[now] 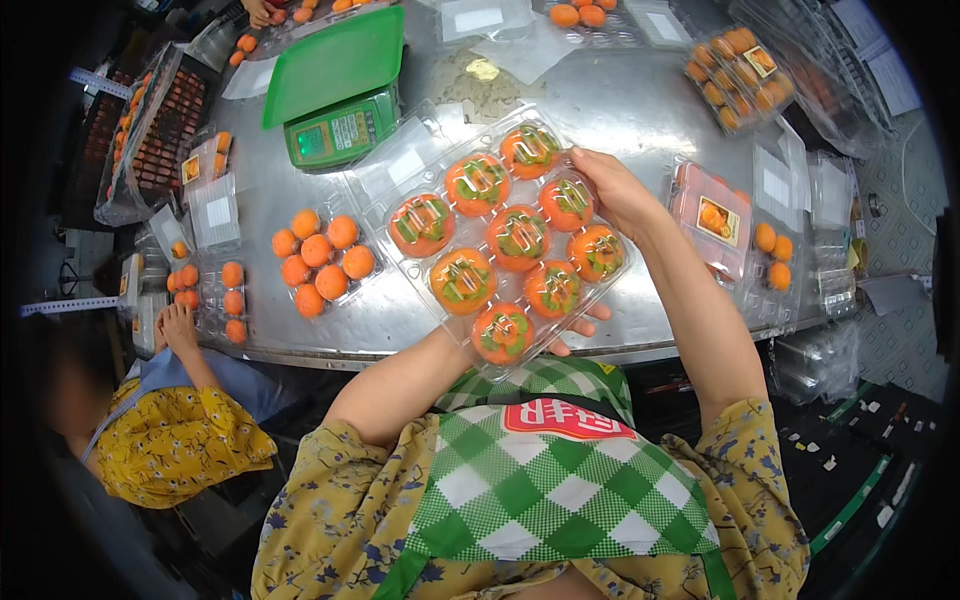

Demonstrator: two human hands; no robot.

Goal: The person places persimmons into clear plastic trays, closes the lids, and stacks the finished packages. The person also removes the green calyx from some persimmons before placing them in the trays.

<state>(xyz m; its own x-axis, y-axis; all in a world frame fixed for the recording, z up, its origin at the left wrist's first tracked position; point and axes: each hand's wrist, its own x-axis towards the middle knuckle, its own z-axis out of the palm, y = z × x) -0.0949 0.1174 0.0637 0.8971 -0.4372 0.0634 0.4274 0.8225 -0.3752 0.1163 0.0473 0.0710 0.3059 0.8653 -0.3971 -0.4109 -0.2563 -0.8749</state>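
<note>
A clear plastic clamshell tray [491, 281] of orange persimmons, green calyxes showing through the plastic, is held up tilted above the metal table. My right hand [611, 187] grips its upper right edge. Beneath the tray my left hand [581, 330] supports it, mostly hidden, with fingertips showing past the lower right edge. To the left, another tray [352, 296] holds several persimmons on the table. Behind it stands a green digital scale [334, 82] with a lit display.
Around the metal table [442, 330] lie a filled, labelled pack [739, 79], a stacked labelled pack [709, 217], a part-filled tray [776, 292] and a plastic-lined crate [161, 127]. A co-worker [180, 420] is at the left; another person's hand [261, 11] shows at the top.
</note>
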